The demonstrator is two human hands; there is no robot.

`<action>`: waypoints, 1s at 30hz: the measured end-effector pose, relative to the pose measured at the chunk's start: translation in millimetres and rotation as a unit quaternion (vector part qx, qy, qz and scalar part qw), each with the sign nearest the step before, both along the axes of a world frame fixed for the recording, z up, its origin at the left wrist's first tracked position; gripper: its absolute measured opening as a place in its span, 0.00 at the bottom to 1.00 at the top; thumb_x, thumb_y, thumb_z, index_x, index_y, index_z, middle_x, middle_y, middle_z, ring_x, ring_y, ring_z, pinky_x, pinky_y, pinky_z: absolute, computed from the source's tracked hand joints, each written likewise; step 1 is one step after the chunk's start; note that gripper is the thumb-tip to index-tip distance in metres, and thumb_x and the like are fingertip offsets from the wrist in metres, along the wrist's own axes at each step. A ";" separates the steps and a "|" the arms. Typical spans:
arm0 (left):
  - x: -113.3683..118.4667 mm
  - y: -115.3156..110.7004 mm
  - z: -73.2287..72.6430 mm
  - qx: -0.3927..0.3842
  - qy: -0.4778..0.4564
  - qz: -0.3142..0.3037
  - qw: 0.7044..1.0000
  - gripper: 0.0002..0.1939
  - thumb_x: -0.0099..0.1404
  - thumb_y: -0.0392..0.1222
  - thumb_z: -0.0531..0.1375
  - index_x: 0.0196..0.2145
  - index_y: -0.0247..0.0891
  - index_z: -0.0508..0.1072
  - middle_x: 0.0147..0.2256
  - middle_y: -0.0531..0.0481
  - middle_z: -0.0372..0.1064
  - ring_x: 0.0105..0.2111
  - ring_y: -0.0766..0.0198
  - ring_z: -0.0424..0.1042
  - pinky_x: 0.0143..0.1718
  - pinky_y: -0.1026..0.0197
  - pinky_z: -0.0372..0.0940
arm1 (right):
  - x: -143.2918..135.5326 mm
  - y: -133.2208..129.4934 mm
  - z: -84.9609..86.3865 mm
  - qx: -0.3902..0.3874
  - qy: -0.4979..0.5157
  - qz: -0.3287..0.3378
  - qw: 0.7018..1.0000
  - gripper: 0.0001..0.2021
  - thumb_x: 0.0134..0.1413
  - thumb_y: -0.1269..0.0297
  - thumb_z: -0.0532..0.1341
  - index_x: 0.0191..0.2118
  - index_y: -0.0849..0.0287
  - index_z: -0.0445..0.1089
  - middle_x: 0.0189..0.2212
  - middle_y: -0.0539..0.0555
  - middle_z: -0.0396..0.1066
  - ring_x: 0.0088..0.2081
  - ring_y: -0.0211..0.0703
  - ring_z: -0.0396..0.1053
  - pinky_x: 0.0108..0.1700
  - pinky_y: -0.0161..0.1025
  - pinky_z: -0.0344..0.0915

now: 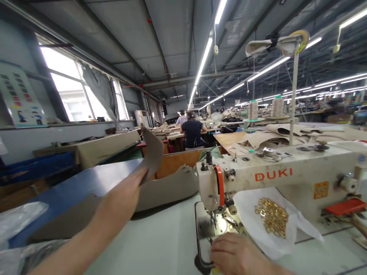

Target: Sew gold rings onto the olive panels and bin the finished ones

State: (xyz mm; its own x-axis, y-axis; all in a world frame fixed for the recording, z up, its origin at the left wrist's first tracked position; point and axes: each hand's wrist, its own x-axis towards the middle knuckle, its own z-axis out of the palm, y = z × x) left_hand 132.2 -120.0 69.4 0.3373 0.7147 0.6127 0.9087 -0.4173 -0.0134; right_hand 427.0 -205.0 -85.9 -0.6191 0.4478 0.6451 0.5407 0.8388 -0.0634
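At the sewing machine [243, 177], piece work partway along. My left hand [124, 193] was raised over the counter [163, 244], fingers clamped on a grey-brown panel [155, 151] that stood up, curved, well to the left of the needle [215, 221].

My right hand [237, 250] rested low at the near end of the metal plate [205, 225], fingers together and bent. Could not tell whether they gripped anything; their undersides were hidden.

A curved grey strip [169, 187] lay behind my left hand, its far end just beside the machine head. Small shiny bits showed at that end; too small to tell whether they were fixed on. Whether strip and panel were one piece, I could not make out. More grey material [69, 217] lay to the left.

Progress, as I judged it: no panel lay under the needle, so no stitching was under way. Whether the held panel was finished or not yet begun, I could not tell. A good heap of gold metal pieces [272, 215] lay loose on a white sheet [246, 206] beside the needle, unattached to anything.
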 end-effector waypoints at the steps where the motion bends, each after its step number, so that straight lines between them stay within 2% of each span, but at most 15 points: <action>1: 9.9 17.7 -3.6 -0.016 0.013 0.018 1.000 0.24 0.65 0.32 0.42 0.56 0.32 0.63 0.56 0.40 0.64 0.56 0.55 0.63 0.58 0.47 0.56 | 0.8 2.5 -3.8 0.012 0.002 0.000 1.000 0.10 0.63 0.70 0.50 0.40 0.59 0.69 0.35 0.53 0.75 0.39 0.38 0.72 0.47 0.34 0.67; 3: 32.0 47.2 -25.6 -0.047 0.032 0.027 0.998 0.24 0.64 0.31 0.41 0.54 0.25 0.65 0.55 0.35 0.65 0.55 0.55 0.65 0.57 0.51 0.57 | 2.4 7.7 -10.9 0.028 -0.003 0.000 1.000 0.10 0.64 0.67 0.50 0.39 0.58 0.69 0.34 0.52 0.75 0.38 0.38 0.72 0.47 0.33 0.67; 5: 50.7 66.3 -60.5 -0.084 0.052 0.030 0.995 0.23 0.64 0.38 0.46 0.50 0.22 0.69 0.52 0.32 0.68 0.53 0.53 0.67 0.55 0.53 0.60 | 3.4 12.8 -17.1 0.036 -0.015 -0.005 0.999 0.10 0.65 0.65 0.50 0.38 0.58 0.69 0.33 0.50 0.75 0.37 0.37 0.72 0.45 0.32 0.67; 6: 57.0 72.0 -79.1 -0.100 0.058 0.035 0.993 0.24 0.64 0.42 0.48 0.49 0.21 0.70 0.51 0.31 0.69 0.52 0.50 0.68 0.53 0.52 0.63 | 3.6 15.1 -19.9 0.041 -0.017 -0.008 0.999 0.10 0.65 0.64 0.50 0.38 0.57 0.68 0.32 0.49 0.75 0.36 0.36 0.72 0.43 0.31 0.67; 8: 62.4 78.1 -111.2 -0.113 0.064 0.048 0.990 0.28 0.63 0.47 0.50 0.52 0.19 0.67 0.54 0.27 0.64 0.55 0.45 0.64 0.54 0.45 0.61 | 3.4 18.5 -24.3 0.060 -0.008 -0.013 0.998 0.11 0.65 0.63 0.50 0.37 0.57 0.68 0.30 0.48 0.75 0.33 0.35 0.72 0.40 0.31 0.67; 10: 60.7 80.4 -131.0 -0.115 0.065 0.058 0.990 0.31 0.64 0.50 0.49 0.55 0.20 0.64 0.57 0.27 0.59 0.58 0.44 0.59 0.56 0.43 0.57 | 2.8 20.0 -26.8 0.068 -0.008 -0.017 0.998 0.10 0.65 0.62 0.51 0.37 0.56 0.68 0.29 0.47 0.74 0.32 0.35 0.72 0.38 0.30 0.67; 12: 56.1 80.6 -138.2 -0.110 0.065 0.064 0.990 0.31 0.64 0.51 0.48 0.57 0.25 0.63 0.59 0.31 0.57 0.60 0.47 0.56 0.58 0.45 0.55 | 2.5 19.3 -27.1 0.058 -0.013 -0.018 0.998 0.10 0.65 0.62 0.51 0.36 0.56 0.67 0.28 0.47 0.74 0.31 0.35 0.71 0.38 0.30 0.66; 15: 46.8 75.5 -132.9 -0.097 0.066 0.076 0.990 0.31 0.63 0.52 0.50 0.59 0.32 0.60 0.60 0.37 0.57 0.62 0.50 0.52 0.59 0.49 0.52 | 3.1 15.2 -23.6 0.034 -0.001 -0.010 0.999 0.11 0.65 0.62 0.50 0.36 0.56 0.67 0.29 0.47 0.74 0.32 0.35 0.71 0.38 0.30 0.66; 18: 26.2 64.0 -114.7 -0.091 0.072 0.106 0.988 0.31 0.63 0.50 0.51 0.60 0.34 0.59 0.60 0.41 0.58 0.62 0.53 0.51 0.60 0.53 0.51 | 4.0 8.2 -15.8 0.003 0.013 -0.004 1.000 0.12 0.65 0.65 0.49 0.35 0.57 0.68 0.29 0.49 0.73 0.32 0.36 0.71 0.39 0.30 0.66; 21: -14.3 51.8 -88.4 -0.087 0.069 0.178 0.978 0.31 0.63 0.48 0.48 0.60 0.26 0.57 0.62 0.35 0.53 0.64 0.51 0.47 0.62 0.53 0.46 | 4.0 -0.6 -4.0 -0.046 0.014 0.000 0.999 0.11 0.63 0.70 0.49 0.35 0.58 0.68 0.30 0.51 0.74 0.33 0.38 0.71 0.40 0.31 0.66; 23: -47.7 45.4 -72.8 -0.092 0.053 0.249 0.963 0.33 0.63 0.46 0.47 0.59 0.17 0.55 0.62 0.26 0.50 0.63 0.43 0.47 0.60 0.46 0.48 | 3.7 -5.4 3.6 -0.079 0.014 -0.001 0.997 0.11 0.61 0.73 0.50 0.36 0.58 0.69 0.31 0.52 0.74 0.34 0.39 0.71 0.40 0.31 0.65; 25: -78.4 39.6 -64.2 -0.126 0.035 0.303 0.944 0.33 0.60 0.46 0.52 0.54 0.13 0.61 0.56 0.19 0.57 0.58 0.35 0.56 0.53 0.40 0.56 | 3.3 -8.3 8.4 -0.096 0.019 -0.004 0.995 0.11 0.60 0.74 0.51 0.38 0.58 0.70 0.32 0.52 0.74 0.35 0.39 0.71 0.40 0.32 0.65; 26: -90.9 36.9 -62.9 -0.151 0.028 0.314 0.937 0.30 0.59 0.46 0.54 0.50 0.14 0.66 0.52 0.20 0.63 0.54 0.34 0.62 0.49 0.41 0.61 | 3.1 -9.1 9.5 -0.099 0.022 -0.007 0.995 0.11 0.60 0.74 0.51 0.39 0.58 0.70 0.32 0.52 0.74 0.35 0.40 0.71 0.41 0.32 0.65; 28: -108.3 32.3 -64.6 -0.195 0.018 0.312 0.929 0.22 0.57 0.45 0.58 0.41 0.21 0.73 0.43 0.26 0.73 0.45 0.39 0.72 0.41 0.47 0.66 | 3.1 -9.6 9.4 -0.105 0.021 -0.010 0.994 0.12 0.60 0.74 0.51 0.40 0.58 0.71 0.32 0.52 0.74 0.36 0.40 0.71 0.41 0.32 0.65; 30: -116.7 29.6 -67.9 -0.208 0.003 0.303 0.930 0.13 0.59 0.43 0.58 0.33 0.28 0.75 0.35 0.36 0.76 0.37 0.49 0.75 0.38 0.52 0.67 | 3.6 -9.8 8.1 -0.116 0.018 -0.016 0.993 0.12 0.60 0.74 0.51 0.40 0.58 0.71 0.33 0.53 0.74 0.37 0.40 0.71 0.43 0.32 0.64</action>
